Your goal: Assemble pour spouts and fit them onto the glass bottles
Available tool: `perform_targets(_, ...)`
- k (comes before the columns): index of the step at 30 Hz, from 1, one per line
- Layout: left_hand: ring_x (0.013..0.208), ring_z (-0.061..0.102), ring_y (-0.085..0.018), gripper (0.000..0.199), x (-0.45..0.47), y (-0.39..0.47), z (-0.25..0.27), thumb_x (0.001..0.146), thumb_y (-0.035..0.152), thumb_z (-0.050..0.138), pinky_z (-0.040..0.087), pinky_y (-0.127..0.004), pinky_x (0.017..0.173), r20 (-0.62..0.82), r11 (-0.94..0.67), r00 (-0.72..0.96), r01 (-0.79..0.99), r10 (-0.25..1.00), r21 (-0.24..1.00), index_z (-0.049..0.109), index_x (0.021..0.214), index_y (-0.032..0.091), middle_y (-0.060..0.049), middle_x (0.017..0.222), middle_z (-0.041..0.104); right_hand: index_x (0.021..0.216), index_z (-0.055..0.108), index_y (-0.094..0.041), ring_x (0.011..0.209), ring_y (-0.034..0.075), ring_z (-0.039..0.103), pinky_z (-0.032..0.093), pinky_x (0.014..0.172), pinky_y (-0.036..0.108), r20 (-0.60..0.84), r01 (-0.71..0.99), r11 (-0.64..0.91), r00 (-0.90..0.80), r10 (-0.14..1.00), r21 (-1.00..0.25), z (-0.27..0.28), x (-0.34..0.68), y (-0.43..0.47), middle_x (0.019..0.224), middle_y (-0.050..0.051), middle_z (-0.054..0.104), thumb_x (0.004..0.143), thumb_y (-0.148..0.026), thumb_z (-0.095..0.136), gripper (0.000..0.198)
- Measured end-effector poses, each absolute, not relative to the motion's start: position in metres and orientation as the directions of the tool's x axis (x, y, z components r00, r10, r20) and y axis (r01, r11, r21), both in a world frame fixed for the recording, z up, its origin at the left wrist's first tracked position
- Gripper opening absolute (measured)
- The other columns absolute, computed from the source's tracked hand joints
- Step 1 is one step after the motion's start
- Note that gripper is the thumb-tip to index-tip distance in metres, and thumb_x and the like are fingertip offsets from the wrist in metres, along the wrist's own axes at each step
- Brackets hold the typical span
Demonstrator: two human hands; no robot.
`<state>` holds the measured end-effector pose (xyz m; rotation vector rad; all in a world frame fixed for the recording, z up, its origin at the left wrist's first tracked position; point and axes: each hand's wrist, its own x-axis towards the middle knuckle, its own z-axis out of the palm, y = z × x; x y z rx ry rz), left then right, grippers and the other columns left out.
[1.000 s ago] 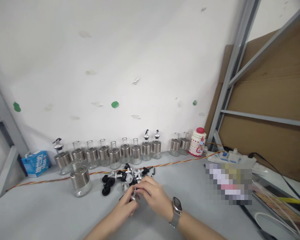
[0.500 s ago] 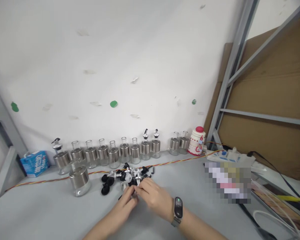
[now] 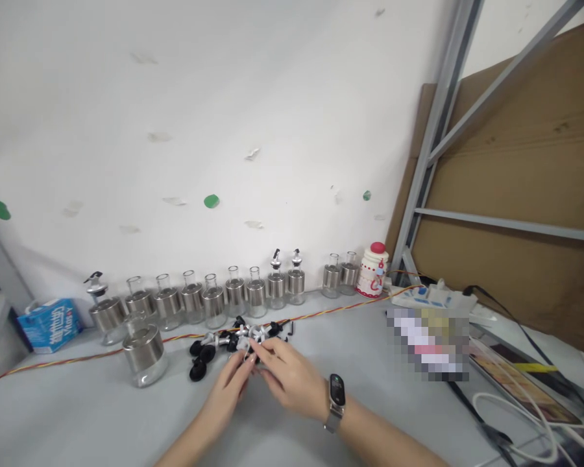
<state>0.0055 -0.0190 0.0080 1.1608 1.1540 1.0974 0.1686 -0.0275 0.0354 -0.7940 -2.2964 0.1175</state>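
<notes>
My left hand point(image 3: 230, 384) and my right hand point(image 3: 294, 378) meet at the front of a pile of oil-bottle pour spouts point(image 3: 206, 353), black and silver. Fingers of both hands are closed together on one small pour spout point(image 3: 248, 354), mostly hidden by the fingertips; a bit of metal and black shows. To the left of my hands stands a glass bottle point(image 3: 145, 353) with a steel band and an open neck. A smartwatch point(image 3: 337, 391) is on my right wrist.
Along the wall stands a row of similar bottles point(image 3: 214, 303), some fitted with spouts. A blue carton point(image 3: 50, 326) is at far left, a white and red jar point(image 3: 371, 272) at right. A twisted wire point(image 3: 316, 312) crosses the table. Cables and a power strip point(image 3: 428, 295) lie right.
The view has shifted slightly to the right. My fingers have changed their grip on the small spout, the left fingers now lower and closer under the right ones.
</notes>
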Motion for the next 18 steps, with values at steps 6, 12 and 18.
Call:
perform_targets(6,0.034,0.028,-0.004,0.041,0.003,-0.012,0.017,0.069,0.053,0.053,0.015,-0.018,0.036,-0.016,0.037,0.175,-0.116,0.984,0.993,0.047,0.054,0.016,0.008,0.043,0.036,0.129,0.030,-0.016,0.095,0.020,0.047,0.043,0.081,0.036,0.608,0.524,0.791,-0.529,0.592,-0.315,0.035,0.172,-0.024,0.106,0.013,0.049,0.083,-0.012,0.037,0.047)
perform_targets(12,0.036,0.023,-0.002,0.038,0.000,-0.013,0.023,0.073,0.045,0.052,0.016,-0.018,0.037,-0.129,0.277,0.347,-0.421,0.929,0.864,0.041,0.052,0.016,0.006,0.049,0.036,0.124,0.037,-0.017,0.093,0.020,0.048,0.043,0.081,0.034,0.567,0.559,0.770,-0.542,0.620,-0.307,0.030,0.173,-0.021,0.104,0.012,0.050,0.082,-0.011,0.039,0.042)
perform_targets(18,0.040,0.028,-0.003,0.039,-0.005,-0.016,0.037,0.074,0.049,0.052,0.019,-0.017,0.037,-0.202,0.343,0.307,-0.524,0.930,0.780,0.042,0.056,0.015,0.006,0.054,0.036,0.119,0.045,-0.018,0.091,0.020,0.048,0.042,0.081,0.034,0.550,0.647,0.703,-0.486,0.679,-0.297,0.024,0.173,-0.015,0.102,0.010,0.052,0.082,-0.013,0.042,0.037)
